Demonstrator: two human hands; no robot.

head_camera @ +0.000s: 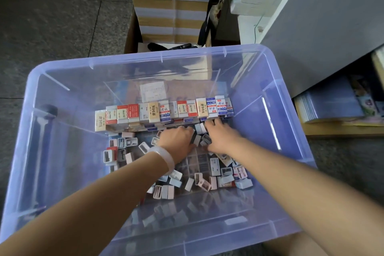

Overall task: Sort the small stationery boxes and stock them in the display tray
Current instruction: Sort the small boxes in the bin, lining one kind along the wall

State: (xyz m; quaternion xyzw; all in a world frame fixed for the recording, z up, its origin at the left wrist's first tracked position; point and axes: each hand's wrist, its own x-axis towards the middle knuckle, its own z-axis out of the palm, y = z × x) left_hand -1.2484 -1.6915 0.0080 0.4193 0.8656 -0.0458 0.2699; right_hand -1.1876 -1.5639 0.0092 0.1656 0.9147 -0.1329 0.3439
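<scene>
Small stationery boxes, upright row, printed labels

Your bare left hand reaches forward and down, palm down, fingers curled and partly hidden. A translucent white band circles its wrist. Your bare right hand lies just beside it, palm down, fingers spread forward. Both forearms extend forward, converging.

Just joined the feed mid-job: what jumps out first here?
A big translucent blue bin fills the view, with a neat row of upright boxes along its far side. In front of that row, the left hand and right hand dig among loose small boxes scattered on the bottom.
</scene>
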